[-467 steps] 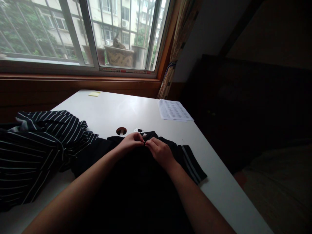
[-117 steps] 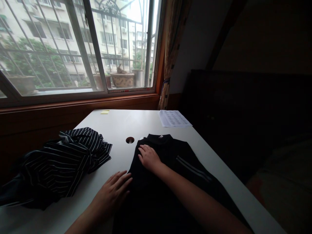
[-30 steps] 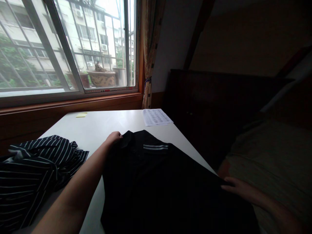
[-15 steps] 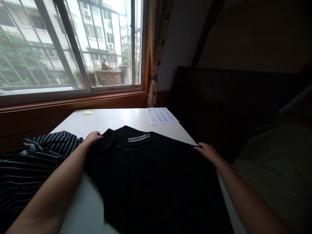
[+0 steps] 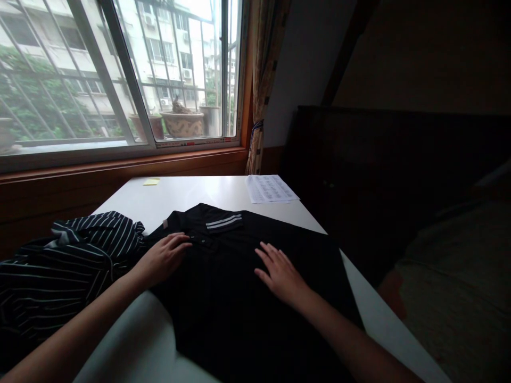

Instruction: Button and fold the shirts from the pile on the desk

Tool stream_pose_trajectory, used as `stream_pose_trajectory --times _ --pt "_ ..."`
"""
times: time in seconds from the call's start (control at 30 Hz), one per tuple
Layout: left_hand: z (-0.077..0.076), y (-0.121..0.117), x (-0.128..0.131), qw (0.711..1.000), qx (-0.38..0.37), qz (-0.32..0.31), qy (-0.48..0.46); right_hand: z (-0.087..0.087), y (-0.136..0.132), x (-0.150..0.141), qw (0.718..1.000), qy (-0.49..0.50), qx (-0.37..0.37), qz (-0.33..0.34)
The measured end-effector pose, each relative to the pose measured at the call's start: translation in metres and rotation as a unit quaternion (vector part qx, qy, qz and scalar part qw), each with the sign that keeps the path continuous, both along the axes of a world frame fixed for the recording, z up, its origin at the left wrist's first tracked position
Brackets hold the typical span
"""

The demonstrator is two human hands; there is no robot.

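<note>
A black polo shirt [image 5: 239, 298] lies spread on the white table [image 5: 191, 191], its collar and buttons toward the left and a sleeve with pale stripes at the far side. My left hand [image 5: 164, 258] is over the shirt just below the collar, fingers stretched out and holding nothing. Over the middle of the shirt is my right hand [image 5: 281, 274], its fingers spread and empty. Whether either palm presses on the cloth is hard to tell. A black-and-white striped garment [image 5: 75, 266] lies in a heap left of the collar.
Printed sheets [image 5: 271, 189] lie at the table's far right corner, a yellow sticky note [image 5: 151, 181] at the far left. Behind stands a barred window with a curtain [image 5: 261, 90] beside it. A person's hand [image 5: 393, 292] shows dimly at the right.
Both hands have let go of the shirt's edges. My right hand has moved left to the middle of the shirt; my left hand has come down and right from the collar.
</note>
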State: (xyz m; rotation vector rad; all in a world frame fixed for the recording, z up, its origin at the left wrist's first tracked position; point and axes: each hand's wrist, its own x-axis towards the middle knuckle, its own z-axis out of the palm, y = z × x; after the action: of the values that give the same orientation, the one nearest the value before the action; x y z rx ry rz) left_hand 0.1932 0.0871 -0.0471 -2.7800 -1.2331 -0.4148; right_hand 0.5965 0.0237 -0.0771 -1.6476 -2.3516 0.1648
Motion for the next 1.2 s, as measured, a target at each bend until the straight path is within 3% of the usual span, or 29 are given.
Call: stream_pose_trajectory --times 0.1,0.23,0.37,0.47,0.63,0.9,1.07,1.2 --pt "-0.009 -0.041 -0.016 0.999 -0.012 -0.042 0.022 -0.01 -0.053 -0.001 0.999 -0.007 -0.022 0.034" --pt "-0.023 -0.075 -0.057 0.999 -0.025 -0.026 0.033 -0.017 -0.101 0.036 1.0 -0.022 0.003 -0.008" --pt "-0.036 -0.082 -0.089 0.999 -0.003 0.009 0.043 -0.031 -0.138 0.08 0.994 -0.037 0.063 -0.08" --pt "-0.041 -0.074 -0.096 0.998 0.023 0.041 0.041 -0.039 -0.16 0.105 0.979 -0.037 0.131 -0.149" --pt "-0.037 -0.06 -0.086 0.996 0.031 0.052 0.063 -0.033 -0.178 0.12 0.956 -0.051 0.187 -0.219" --pt "-0.038 -0.066 -0.087 0.994 0.039 0.058 0.087 -0.038 -0.196 0.103 0.96 -0.05 0.146 -0.233" --pt "-0.025 -0.083 -0.085 0.992 0.019 0.026 0.125 -0.042 -0.196 0.145 0.969 -0.019 0.115 -0.216" --pt "-0.021 -0.124 -0.068 0.992 -0.032 -0.018 0.122 -0.04 -0.194 0.188 0.972 -0.018 0.112 -0.207"
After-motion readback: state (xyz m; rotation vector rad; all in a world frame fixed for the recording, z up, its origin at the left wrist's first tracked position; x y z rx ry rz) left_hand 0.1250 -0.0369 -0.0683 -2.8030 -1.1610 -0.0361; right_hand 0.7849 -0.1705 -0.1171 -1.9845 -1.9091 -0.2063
